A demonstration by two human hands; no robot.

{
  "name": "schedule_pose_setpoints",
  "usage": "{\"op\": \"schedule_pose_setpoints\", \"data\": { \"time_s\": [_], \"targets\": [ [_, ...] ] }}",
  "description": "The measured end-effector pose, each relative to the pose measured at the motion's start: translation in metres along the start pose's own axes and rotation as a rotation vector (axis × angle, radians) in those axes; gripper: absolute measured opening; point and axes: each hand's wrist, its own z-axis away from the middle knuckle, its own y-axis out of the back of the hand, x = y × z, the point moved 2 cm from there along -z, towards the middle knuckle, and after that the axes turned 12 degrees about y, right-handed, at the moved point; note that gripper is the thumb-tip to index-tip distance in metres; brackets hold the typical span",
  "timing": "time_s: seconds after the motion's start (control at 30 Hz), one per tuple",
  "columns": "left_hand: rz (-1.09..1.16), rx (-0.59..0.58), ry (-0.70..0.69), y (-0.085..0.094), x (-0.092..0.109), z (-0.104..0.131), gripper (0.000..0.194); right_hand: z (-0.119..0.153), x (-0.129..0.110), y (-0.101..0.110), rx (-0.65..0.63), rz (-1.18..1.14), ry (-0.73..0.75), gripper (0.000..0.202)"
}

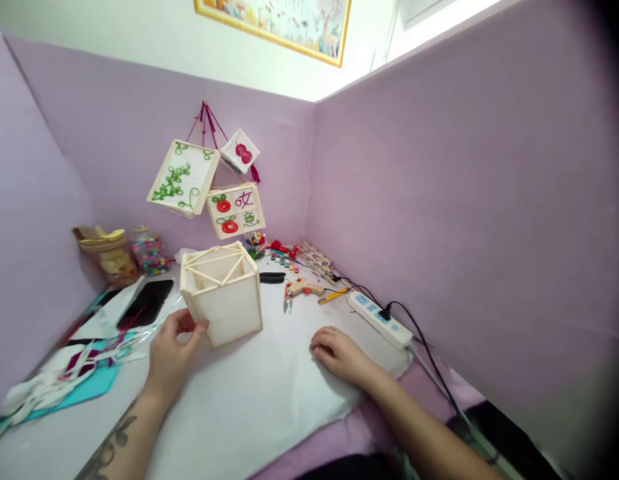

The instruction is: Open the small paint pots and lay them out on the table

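A box-shaped lantern frame (234, 310) with white sides and thin wooden sticks along its edges stands on the white table (239, 407), left of centre. Sticks form triangles across its top. My left hand (176, 343) holds the lower left corner of the box, thumb on the front side and fingers partly hidden behind it. To the right, my right hand (339, 353) rests on the table with its fingers curled together, away from the box and holding nothing that shows.
A glue gun (304, 287), pliers (288, 300), a yellow cutter (334, 296) and a power strip (379, 319) lie right of the box. A black phone (146, 303), jars and ribbons are at left. Decorated panels (184, 177) hang behind.
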Motion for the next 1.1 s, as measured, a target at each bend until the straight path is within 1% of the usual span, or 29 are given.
{"op": "schedule_pose_setpoints", "data": {
  "time_s": [0.07, 0.1, 0.17, 0.2, 0.23, 0.3, 0.4, 0.5, 0.57, 0.73, 0.83, 0.93, 1.03, 1.1],
  "targets": [
    [0.002, 0.004, 0.000, 0.000, -0.002, 0.000, 0.046, -0.014, 0.007, 0.015, -0.060, 0.055, -0.090, 0.017],
    [0.003, 0.008, 0.001, -0.001, -0.003, 0.000, 0.046, -0.024, 0.012, 0.025, -0.073, 0.125, -0.149, 0.018],
    [0.018, 0.009, 0.003, -0.003, -0.006, 0.000, 0.048, -0.050, 0.026, 0.044, -0.061, 0.313, -0.250, 0.022],
    [0.031, 0.006, 0.004, -0.004, -0.008, 0.000, 0.050, -0.064, 0.035, 0.052, -0.065, 0.419, -0.328, 0.025],
    [0.045, 0.001, 0.005, -0.005, -0.010, -0.001, 0.053, -0.078, 0.044, 0.056, -0.059, 0.453, -0.371, 0.026],
    [0.061, -0.009, 0.014, -0.007, -0.012, -0.001, 0.057, -0.101, 0.062, 0.056, -0.088, 0.475, -0.433, 0.020],
    [0.065, -0.032, 0.030, -0.008, -0.015, -0.002, 0.059, -0.121, 0.081, 0.039, -0.128, 0.461, -0.473, 0.016],
    [0.054, -0.044, 0.030, -0.009, -0.016, -0.002, 0.060, -0.121, 0.088, 0.021, -0.117, 0.448, -0.471, 0.020],
    [0.025, -0.042, 0.023, -0.009, -0.017, -0.003, 0.060, -0.116, 0.091, 0.016, -0.091, 0.437, -0.459, 0.024],
    [-0.029, -0.057, -0.023, -0.009, -0.016, -0.003, 0.061, -0.105, 0.104, 0.026, 0.017, 0.404, -0.437, 0.039],
    [-0.048, -0.055, -0.062, -0.009, -0.015, -0.002, 0.061, -0.101, 0.109, 0.030, 0.087, 0.392, -0.405, 0.039],
    [-0.043, -0.009, -0.127, -0.008, -0.015, -0.001, 0.060, -0.100, 0.106, 0.030, 0.144, 0.393, -0.379, 0.036],
    [0.025, 0.070, -0.197, -0.007, -0.017, 0.000, 0.058, -0.111, 0.101, 0.033, 0.167, 0.399, -0.384, 0.033],
    [0.085, 0.120, -0.216, -0.007, -0.019, 0.001, 0.056, -0.129, 0.102, 0.037, 0.136, 0.393, -0.401, 0.029]
  ]
}}
